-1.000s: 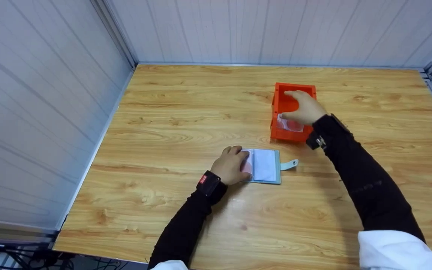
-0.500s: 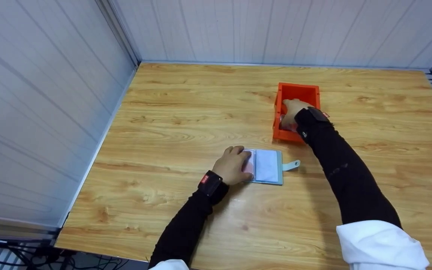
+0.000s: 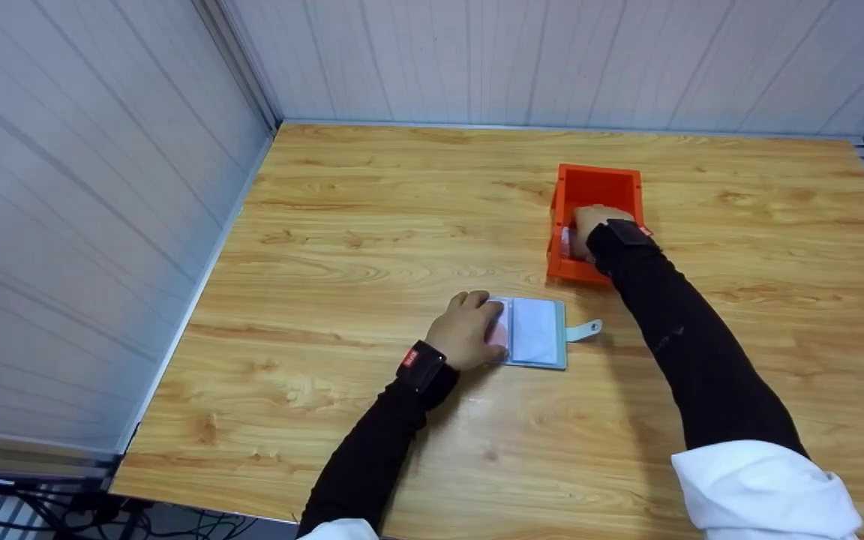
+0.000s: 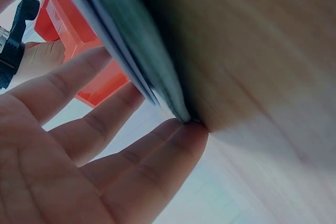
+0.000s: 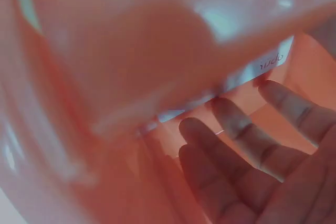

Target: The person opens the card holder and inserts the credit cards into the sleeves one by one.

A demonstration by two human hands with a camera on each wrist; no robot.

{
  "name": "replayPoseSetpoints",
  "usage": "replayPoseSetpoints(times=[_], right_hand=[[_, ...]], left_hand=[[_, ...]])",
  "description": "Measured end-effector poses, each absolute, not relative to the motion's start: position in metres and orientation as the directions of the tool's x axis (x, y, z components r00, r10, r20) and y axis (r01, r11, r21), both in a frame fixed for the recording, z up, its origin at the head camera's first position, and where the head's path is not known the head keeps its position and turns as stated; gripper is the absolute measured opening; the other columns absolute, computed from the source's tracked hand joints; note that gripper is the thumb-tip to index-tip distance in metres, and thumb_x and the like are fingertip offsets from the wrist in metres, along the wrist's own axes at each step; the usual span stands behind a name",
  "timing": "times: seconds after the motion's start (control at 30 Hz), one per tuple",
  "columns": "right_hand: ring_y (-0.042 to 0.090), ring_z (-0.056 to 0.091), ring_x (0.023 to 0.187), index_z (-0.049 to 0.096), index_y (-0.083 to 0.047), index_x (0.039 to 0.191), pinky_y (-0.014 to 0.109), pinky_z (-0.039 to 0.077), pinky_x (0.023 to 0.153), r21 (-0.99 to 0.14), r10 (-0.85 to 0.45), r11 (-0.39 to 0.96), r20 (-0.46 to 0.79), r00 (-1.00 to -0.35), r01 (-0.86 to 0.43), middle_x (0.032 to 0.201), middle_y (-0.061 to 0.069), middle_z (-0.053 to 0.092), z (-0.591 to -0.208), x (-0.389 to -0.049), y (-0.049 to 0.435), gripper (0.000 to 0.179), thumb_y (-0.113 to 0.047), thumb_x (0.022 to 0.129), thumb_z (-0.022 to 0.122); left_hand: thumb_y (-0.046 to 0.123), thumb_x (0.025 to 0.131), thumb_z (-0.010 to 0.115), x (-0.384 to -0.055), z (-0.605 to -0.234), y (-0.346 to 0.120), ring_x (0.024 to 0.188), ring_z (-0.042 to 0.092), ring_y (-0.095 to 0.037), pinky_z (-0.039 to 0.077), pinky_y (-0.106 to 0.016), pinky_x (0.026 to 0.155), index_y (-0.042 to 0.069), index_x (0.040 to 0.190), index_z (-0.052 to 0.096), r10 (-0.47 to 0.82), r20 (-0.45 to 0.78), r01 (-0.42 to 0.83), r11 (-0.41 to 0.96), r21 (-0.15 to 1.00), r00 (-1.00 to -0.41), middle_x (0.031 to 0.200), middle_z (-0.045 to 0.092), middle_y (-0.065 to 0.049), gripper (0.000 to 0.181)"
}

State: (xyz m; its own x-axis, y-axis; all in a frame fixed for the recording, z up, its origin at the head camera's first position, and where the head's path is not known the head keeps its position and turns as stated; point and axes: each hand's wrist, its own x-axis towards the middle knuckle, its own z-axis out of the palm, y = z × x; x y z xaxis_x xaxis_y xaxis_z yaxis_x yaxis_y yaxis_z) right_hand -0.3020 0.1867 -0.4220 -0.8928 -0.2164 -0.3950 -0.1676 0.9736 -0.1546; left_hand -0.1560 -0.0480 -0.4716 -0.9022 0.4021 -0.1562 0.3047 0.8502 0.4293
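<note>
A small album with a pale blue cover and clear sleeves lies open on the table in the head view. My left hand rests on its left page, fingers spread toward the far edge and thumb near the front edge. In the left wrist view, fingertips touch the cover's edge. My right hand is down inside an orange bin. Beside it a clear, pinkish plastic piece shows partly. In the right wrist view, loosely extended fingers lie near a white strip with writing; my right thumb is hidden.
The wooden table meets white panel walls at the back and left. A strap with a snap sticks out from the album's right side. Cables hang below the table's front left edge.
My right hand has gone from above the orange bin down into it, covering most of the clear plastic piece. My left hand stays on the album.
</note>
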Motion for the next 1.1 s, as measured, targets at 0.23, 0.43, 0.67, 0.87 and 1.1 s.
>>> replayPoseSetpoints(times=[0.23, 0.43, 0.67, 0.87, 1.1], right_hand=[[0.032, 0.055, 0.095, 0.056, -0.002, 0.11, 0.046, 0.046, 0.083, -0.186, -0.227, 0.969, -0.388, -0.894, -0.165, 0.108, 0.018, 0.062, -0.435, -0.311, 0.195, 0.028, -0.022, 0.091, 0.048], [0.033, 0.056, 0.093, 0.06, 0.004, 0.112, 0.048, 0.048, 0.084, -0.162, -0.216, 0.973, -0.375, -0.902, -0.166, 0.112, 0.024, 0.064, -0.423, -0.301, 0.19, 0.031, -0.016, 0.089, 0.05], [0.034, 0.055, 0.09, 0.065, 0.005, 0.108, 0.047, 0.048, 0.078, -0.098, -0.239, 0.971, -0.334, -0.912, -0.218, 0.111, 0.026, 0.064, -0.417, -0.298, 0.186, 0.031, -0.015, 0.09, 0.049], [0.031, 0.054, 0.078, 0.065, 0.005, 0.095, 0.049, 0.049, 0.071, -0.093, -0.247, 0.969, -0.288, -0.925, -0.229, 0.096, 0.024, 0.066, -0.417, -0.299, 0.188, 0.026, -0.012, 0.088, 0.047], [0.03, 0.053, 0.075, 0.066, 0.004, 0.092, 0.047, 0.049, 0.068, -0.083, -0.241, 0.97, -0.263, -0.934, -0.226, 0.09, 0.022, 0.066, -0.421, -0.299, 0.188, 0.024, -0.013, 0.088, 0.049]], left_hand=[[0.037, 0.08, 0.076, -0.156, -0.471, -0.047, 0.14, 0.037, -0.037, 0.048, -0.05, 0.102, 0.014, 0.141, 0.052, 0.395, -0.161, 0.297, 0.854, 0.427, -0.905, 0.151, 0.042, -0.014, 0.069], [0.037, 0.08, 0.077, -0.156, -0.471, -0.047, 0.14, 0.037, -0.037, 0.048, -0.051, 0.102, 0.014, 0.141, 0.052, 0.394, -0.169, 0.295, 0.858, 0.421, -0.903, 0.151, 0.042, -0.014, 0.07], [0.037, 0.079, 0.077, -0.156, -0.471, -0.047, 0.138, 0.039, -0.038, 0.047, -0.05, 0.103, 0.013, 0.14, 0.053, 0.393, -0.152, 0.302, 0.859, 0.413, -0.907, 0.149, 0.044, -0.014, 0.07], [0.035, 0.078, 0.077, -0.157, -0.471, -0.047, 0.138, 0.039, -0.038, 0.049, -0.051, 0.101, 0.013, 0.139, 0.053, 0.394, -0.141, 0.303, 0.851, 0.428, -0.908, 0.148, 0.045, -0.015, 0.069], [0.036, 0.079, 0.077, -0.157, -0.471, -0.047, 0.138, 0.039, -0.038, 0.047, -0.05, 0.103, 0.012, 0.139, 0.053, 0.397, -0.14, 0.308, 0.853, 0.421, -0.907, 0.148, 0.044, -0.015, 0.069]])
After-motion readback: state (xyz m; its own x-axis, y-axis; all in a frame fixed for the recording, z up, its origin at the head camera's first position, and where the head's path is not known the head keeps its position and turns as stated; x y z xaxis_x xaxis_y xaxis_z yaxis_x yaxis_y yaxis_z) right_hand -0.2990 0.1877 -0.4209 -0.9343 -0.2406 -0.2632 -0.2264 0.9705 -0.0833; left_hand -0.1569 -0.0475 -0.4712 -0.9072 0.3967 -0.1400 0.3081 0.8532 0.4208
